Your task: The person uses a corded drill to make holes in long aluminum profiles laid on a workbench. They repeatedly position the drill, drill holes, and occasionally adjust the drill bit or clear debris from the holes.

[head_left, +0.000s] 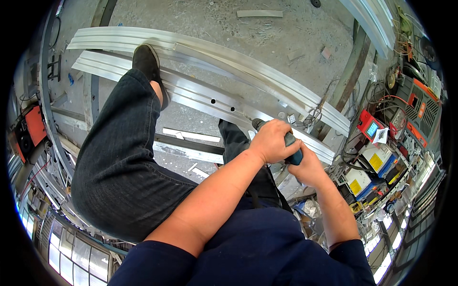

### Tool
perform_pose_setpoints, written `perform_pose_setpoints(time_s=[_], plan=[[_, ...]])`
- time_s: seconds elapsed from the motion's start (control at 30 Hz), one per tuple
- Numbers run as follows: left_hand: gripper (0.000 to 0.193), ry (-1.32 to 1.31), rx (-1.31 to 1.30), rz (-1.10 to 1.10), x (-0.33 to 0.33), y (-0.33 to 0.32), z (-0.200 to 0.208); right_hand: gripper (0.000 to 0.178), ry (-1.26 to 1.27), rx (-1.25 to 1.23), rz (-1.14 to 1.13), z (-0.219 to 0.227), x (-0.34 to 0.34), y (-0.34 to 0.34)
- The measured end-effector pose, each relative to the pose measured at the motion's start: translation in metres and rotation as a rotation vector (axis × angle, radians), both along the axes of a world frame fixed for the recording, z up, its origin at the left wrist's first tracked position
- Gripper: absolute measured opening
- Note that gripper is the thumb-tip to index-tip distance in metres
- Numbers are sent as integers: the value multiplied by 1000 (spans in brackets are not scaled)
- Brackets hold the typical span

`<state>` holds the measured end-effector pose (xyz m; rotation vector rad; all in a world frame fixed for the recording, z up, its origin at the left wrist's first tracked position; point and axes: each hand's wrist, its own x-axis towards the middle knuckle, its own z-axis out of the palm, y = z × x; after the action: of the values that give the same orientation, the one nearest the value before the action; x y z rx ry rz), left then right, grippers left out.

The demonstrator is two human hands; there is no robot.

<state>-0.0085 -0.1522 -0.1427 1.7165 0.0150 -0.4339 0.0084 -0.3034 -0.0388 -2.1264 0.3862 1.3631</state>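
Observation:
Both hands are closed on a dark teal power drill [295, 157]. My left hand [271, 141] wraps the front of its body behind the black chuck [258, 124]. At the rear, my right hand [308, 165] grips it; the handle is mostly hidden. The chuck points at a silver metal profile [191, 93], close to its surface; whether the bit touches the metal I cannot tell. Two dark round holes [232, 109] show in the profile, left of the chuck. My shoe [146, 62] rests over the same profile farther left.
A second long ribbed profile [119, 38] lies just beyond, with a narrower strip [229, 69] along it. Dark beams [352, 78] run underneath. At the right stand an orange-and-grey machine [422, 107], a red device with a screen [369, 125], and loose cables. Metal scraps [260, 14] litter the concrete floor.

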Motion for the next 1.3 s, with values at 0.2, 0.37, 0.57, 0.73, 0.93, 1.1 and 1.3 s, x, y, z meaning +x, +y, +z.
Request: perform_pose_setpoints(time_s=[0.2,0.37,0.57,0.73,0.93,1.1,1.3], plan=[[40,16,-35,-60,-5,9,0,57,27,-85,28,2,-8,11],[59,322,-98,193,-12,0,-12,73,-29,-62,121,2,-22,3],[43,1643,-730,547,-14,18,-20,85,-3,-133,258,7,-44,16],[29,1572,-657,678,-17,2,-37,85,-23,-105,272,4,-26,14],[30,1620,-583,655,-9,4,-34,83,43,-141,275,7,-15,18],[30,1630,-586,627,-3,7,-31,82,15,-91,291,5,-8,15],[30,1634,-574,567,-14,7,-40,82,56,-141,246,9,-20,22]])
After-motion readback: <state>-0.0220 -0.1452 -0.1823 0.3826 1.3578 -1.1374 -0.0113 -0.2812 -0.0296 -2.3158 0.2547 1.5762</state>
